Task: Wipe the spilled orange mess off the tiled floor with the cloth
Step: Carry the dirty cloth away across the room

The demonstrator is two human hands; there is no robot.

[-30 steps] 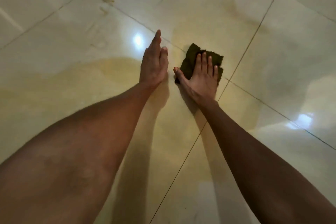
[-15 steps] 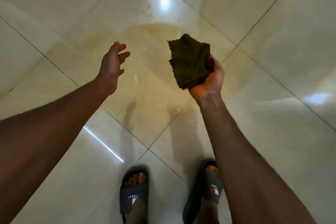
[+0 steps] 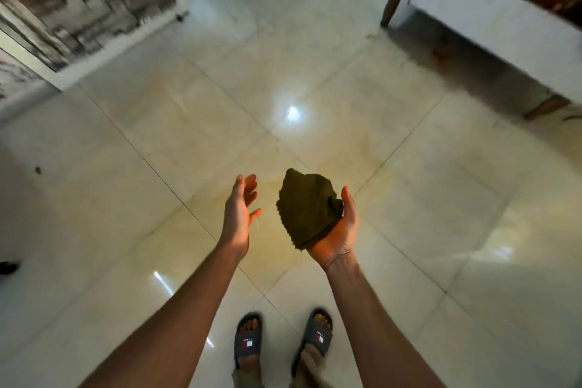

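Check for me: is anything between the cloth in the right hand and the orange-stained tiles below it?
Nothing visible is. The cloth lies in the upturned right hand, lifted off the floor, with the yellowish film on the tiles directly beneath. The left hand hangs open beside it, not under it, and the sandals stand nearer the body.

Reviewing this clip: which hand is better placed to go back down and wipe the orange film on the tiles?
Probably the right hand: it already cups the dark cloth, above the orange-tinted tiled floor. The left hand is open and empty, so it would first need the cloth passed over.
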